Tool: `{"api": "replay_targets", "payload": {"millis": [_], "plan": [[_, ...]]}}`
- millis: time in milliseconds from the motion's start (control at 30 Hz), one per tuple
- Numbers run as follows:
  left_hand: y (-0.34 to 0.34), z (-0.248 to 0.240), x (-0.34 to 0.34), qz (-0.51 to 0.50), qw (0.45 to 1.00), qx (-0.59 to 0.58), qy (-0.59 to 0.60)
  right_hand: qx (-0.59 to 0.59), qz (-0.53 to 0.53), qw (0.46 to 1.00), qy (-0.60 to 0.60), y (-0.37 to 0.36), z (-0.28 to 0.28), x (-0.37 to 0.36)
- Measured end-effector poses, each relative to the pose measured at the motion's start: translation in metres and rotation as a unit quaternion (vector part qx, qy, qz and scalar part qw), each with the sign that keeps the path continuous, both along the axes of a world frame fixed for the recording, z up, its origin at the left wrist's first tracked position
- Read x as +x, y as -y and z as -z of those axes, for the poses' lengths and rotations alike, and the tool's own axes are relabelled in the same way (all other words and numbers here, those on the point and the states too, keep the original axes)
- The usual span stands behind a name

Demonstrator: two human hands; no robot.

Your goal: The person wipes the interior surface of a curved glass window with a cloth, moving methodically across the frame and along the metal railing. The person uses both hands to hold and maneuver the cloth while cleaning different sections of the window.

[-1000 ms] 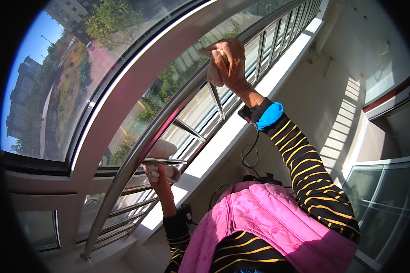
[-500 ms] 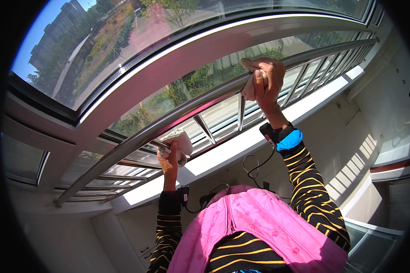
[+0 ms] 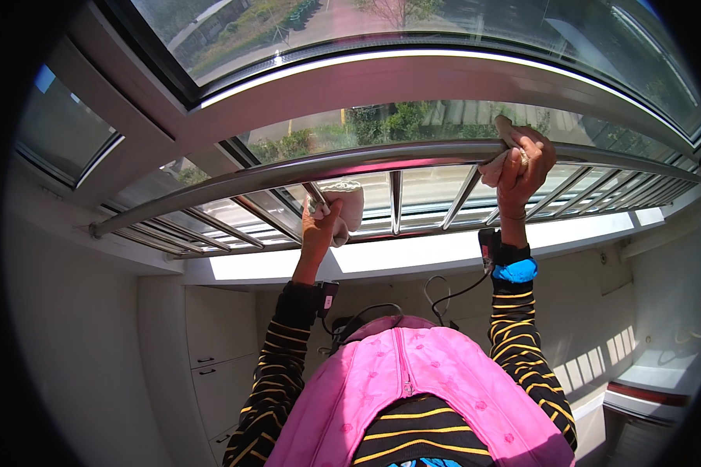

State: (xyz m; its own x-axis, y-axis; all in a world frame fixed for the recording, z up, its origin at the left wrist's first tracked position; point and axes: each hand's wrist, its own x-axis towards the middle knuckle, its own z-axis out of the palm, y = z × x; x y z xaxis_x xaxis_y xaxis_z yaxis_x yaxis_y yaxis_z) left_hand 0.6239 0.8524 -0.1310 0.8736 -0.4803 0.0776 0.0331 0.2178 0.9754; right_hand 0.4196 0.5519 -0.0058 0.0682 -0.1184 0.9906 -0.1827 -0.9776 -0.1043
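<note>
A metal railing runs in front of the window, with a thick round top rail [image 3: 382, 158] and thin upright bars [image 3: 396, 204] beneath it. Below the top rail, my left hand [image 3: 315, 240] is closed on a pale cloth [image 3: 350, 204], pressed around one upright bar. The loose part of this cloth hangs to the right of my fingers. Farther right, my right hand [image 3: 531, 165] grips the top rail through another pale cloth [image 3: 492, 171]. One end of that cloth sticks up above the rail.
Behind the railing are the window frame [image 3: 350, 84] and glass, with greenery outside. A sunlit white ledge [image 3: 413, 249] lies along the railing's foot. Black cables [image 3: 370, 307] hang near my wrists. White cabinet doors [image 3: 220, 331] stand at the lower left.
The view has turned, so the railing now lies more level across it. Both hands stay at about the same spots on the railing, still holding their cloths.
</note>
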Motion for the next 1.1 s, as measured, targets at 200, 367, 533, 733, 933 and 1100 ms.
{"api": "replay_targets", "payload": {"millis": [200,367,533,733,933,1100], "plan": [[-0.001,0.011,0.009,0.019,0.999,-0.002,-0.036,0.011,-0.019,1.0,-0.022,-0.003,0.004,-0.008],[0.002,0.007,0.007,0.031,0.999,-0.015,-0.021,0.024,-0.033,0.998,-0.047,-0.014,0.01,-0.016],[0.003,0.005,0.002,0.018,0.998,-0.053,-0.041,0.159,-0.106,0.982,-0.004,-0.032,0.024,-0.029],[0.002,-0.001,0.003,0.05,0.997,-0.051,-0.025,0.443,-0.213,0.862,0.127,-0.061,0.067,-0.054],[0.004,-0.011,-0.001,0.058,0.997,-0.045,-0.007,0.683,-0.183,0.705,0.061,-0.053,0.132,-0.068],[0.003,-0.016,-0.001,0.046,0.999,-0.013,0.012,0.717,-0.331,0.609,0.07,-0.056,0.161,-0.08]]}}
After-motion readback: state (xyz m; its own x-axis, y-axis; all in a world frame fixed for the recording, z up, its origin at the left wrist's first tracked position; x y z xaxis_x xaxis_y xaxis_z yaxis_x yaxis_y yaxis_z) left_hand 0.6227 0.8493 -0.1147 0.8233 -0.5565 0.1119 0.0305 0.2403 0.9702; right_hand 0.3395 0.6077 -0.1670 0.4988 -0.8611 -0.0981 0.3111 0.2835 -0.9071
